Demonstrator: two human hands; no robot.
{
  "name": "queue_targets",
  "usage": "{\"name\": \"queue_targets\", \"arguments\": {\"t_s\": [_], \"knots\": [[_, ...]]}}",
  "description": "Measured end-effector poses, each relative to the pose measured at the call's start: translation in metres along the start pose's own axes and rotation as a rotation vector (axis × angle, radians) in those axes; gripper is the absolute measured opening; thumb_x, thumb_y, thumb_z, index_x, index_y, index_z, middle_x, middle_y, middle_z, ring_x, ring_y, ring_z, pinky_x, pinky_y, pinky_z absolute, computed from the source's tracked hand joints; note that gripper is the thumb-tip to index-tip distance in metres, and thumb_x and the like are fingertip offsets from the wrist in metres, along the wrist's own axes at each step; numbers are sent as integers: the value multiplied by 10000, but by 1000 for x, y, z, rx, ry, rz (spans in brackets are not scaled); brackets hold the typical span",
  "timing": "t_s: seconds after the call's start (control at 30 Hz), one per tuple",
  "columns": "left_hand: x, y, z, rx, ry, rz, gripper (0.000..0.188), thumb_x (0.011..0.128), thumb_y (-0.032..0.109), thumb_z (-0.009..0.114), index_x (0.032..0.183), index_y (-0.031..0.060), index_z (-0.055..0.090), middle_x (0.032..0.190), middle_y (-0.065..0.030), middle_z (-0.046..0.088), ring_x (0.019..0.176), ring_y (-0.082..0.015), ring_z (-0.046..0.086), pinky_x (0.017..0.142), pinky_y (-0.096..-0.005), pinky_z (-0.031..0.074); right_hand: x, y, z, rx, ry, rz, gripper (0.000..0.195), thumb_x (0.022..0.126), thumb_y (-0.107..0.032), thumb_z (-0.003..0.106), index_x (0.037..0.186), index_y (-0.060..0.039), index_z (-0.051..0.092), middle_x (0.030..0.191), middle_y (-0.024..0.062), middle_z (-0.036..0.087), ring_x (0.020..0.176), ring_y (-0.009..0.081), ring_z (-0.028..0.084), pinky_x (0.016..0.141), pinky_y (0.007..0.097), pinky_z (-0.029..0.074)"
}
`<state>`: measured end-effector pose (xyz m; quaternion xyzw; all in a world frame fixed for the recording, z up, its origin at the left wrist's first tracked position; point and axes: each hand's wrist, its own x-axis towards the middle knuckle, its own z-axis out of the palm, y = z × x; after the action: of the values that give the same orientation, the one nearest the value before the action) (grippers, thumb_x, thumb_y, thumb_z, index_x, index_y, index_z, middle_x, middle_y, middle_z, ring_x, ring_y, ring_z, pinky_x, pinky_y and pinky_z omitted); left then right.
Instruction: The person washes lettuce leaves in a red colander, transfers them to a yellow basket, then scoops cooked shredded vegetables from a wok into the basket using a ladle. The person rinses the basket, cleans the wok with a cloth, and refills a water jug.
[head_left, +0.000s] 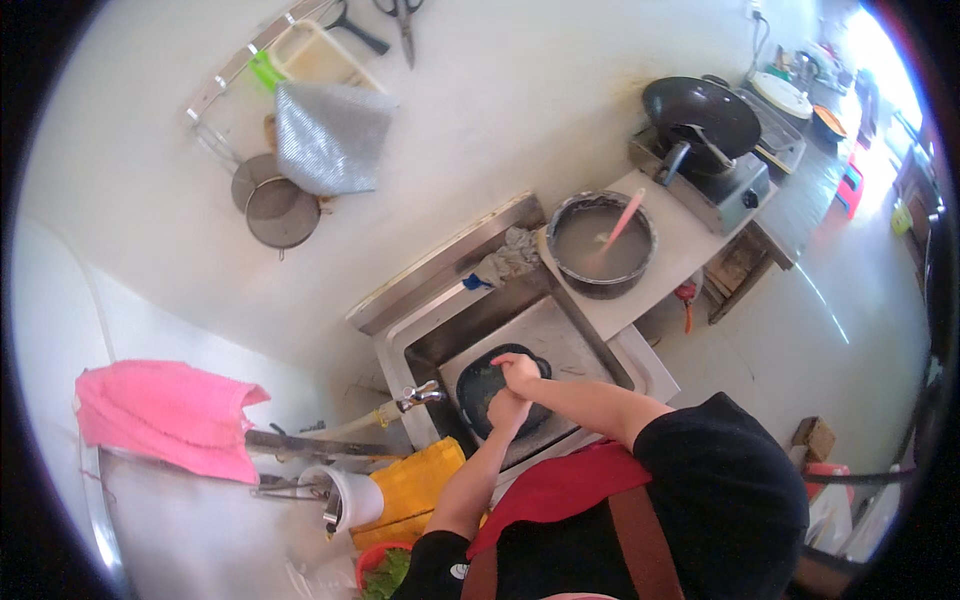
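Note:
Both my hands are together over a dark green or black basin (480, 382) that sits inside a stainless steel sink (559, 322). The fingers of my left hand (508, 411) are curled, and it touches my right hand (520, 375), which lies just beyond it with a finger or thumb pointing left. Whether anything small is between the hands cannot be seen. The basin's inside is dark and its contents are unclear. To the left of the basin, a metal tap (421, 395) reaches over the sink's edge.
Right of the sink, a pot of cloudy liquid (592, 244) holds a pink-handled utensil (624, 217). Farther right, a black wok (701, 116) rests on a portable stove (731, 199). A crumpled cloth (510, 259) lies behind the sink; a white container (356, 499) and yellow cloth (420, 480) are left.

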<state>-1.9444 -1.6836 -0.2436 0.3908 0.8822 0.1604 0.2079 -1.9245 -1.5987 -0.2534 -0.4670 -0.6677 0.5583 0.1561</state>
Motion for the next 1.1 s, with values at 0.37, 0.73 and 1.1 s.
{"name": "queue_targets", "arguments": {"t_s": [0.37,0.73,1.1], "knots": [[-26,-15,40,49,-41,27,477,717,442,529,969,40,483,786,-187,620,742,-358,602,650,-437,474,-4,87,15,-76,24,283,300,752,-232,578,1022,-102,591,976,144,615,920,275,585,800,349,454],[-27,-36,26,-448,-202,-39,646,630,373,708,1136,49,472,1057,-176,558,990,-298,543,823,-358,431,-15,69,-51,424,-656,587,312,799,-256,607,1060,-107,523,1028,52,545,959,192,530,780,395,476],[-43,-6,8,-833,-285,-249,481,732,461,612,964,40,601,880,-127,618,745,-237,601,665,-348,474,-32,35,-89,335,-554,550,322,828,-290,584,1093,-128,499,1017,32,530,907,163,508,791,334,438]]}}
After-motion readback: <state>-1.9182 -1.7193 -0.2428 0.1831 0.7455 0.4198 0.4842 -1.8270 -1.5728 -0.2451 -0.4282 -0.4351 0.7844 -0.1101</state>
